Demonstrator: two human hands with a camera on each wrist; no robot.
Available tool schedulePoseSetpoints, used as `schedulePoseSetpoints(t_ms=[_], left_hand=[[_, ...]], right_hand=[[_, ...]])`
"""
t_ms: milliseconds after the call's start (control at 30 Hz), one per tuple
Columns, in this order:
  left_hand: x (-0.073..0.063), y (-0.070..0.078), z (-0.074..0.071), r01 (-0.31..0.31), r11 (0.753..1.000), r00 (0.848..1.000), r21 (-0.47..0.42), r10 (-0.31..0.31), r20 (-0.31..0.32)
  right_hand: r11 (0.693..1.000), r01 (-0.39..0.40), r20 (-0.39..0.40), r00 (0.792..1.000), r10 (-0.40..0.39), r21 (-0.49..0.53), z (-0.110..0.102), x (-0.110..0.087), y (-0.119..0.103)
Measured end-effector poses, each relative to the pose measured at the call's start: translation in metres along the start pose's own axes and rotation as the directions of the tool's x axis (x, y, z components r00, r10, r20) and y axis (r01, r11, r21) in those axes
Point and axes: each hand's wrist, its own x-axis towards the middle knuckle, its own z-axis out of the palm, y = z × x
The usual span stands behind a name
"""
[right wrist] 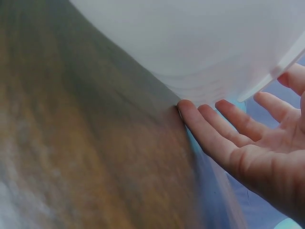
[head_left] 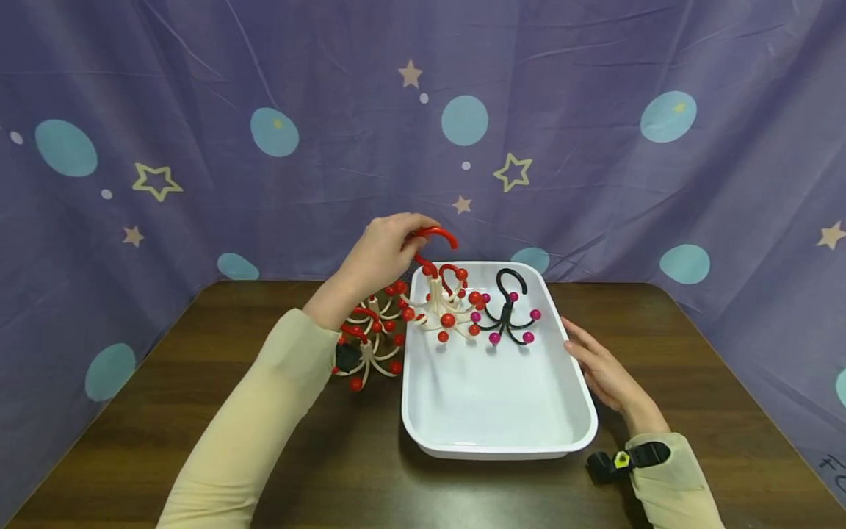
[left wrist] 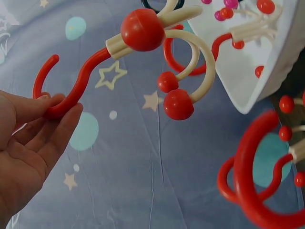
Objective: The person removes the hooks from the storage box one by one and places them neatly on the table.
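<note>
At the left, on the wooden table [head_left: 661,411], at least two cream hangers [head_left: 366,351] with red hooks and red balls lie just beside the tray, partly hidden by the left wrist. Above them the left hand [head_left: 383,248] reaches across, its thumb and fingertips pinching the red hook of the held hanger [left wrist: 85,71]. The left wrist view shows the grip near the bottom of the hook's bend — the hook's free tip rises past the thumb, while the cream arms and red balls extend out beyond the fingers, clear of them. In the head view those arms come down over the left side of the white tray [head_left: 492,400]; whether they touch anything there I cannot tell.

Inside the tray, behind the held hanger, sits another red-hooked one, the tray hanger [left wrist: 245,31]. Right of it stands the black hanger [head_left: 506,316], magenta balls at its tips. At the tray's right side is the right hand [head_left: 598,367] — fingers spread and fairly straight, tips against the outer wall, one near the rim. A black strap [head_left: 648,455] circles that wrist.
</note>
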Motion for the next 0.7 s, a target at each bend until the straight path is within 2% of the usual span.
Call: schedulePoseSetpoints(t_ms=[233, 433, 700], left_hand=[[-0.006, -0.011, -0.017, 0.08, 0.997, 0.996, 0.0, -0.079, -0.05], [-0.01, -0.023, -0.031, 0.091, 0.996, 0.989, 0.01, -0.089, -0.121], [-0.014, -0.038, -0.05, 0.127, 0.991, 0.978, 0.042, -0.118, -0.17]], right_hand=[[1.0, -0.002, 0.011, 1.0, 0.002, 0.014, 0.0, 0.001, 0.002], [1.0, 0.003, 0.012, 1.0, -0.003, -0.004, -0.001, 0.0, 0.002], [1.0, -0.004, 0.004, 1.0, 0.004, -0.028, -0.001, -0.001, -0.001]])
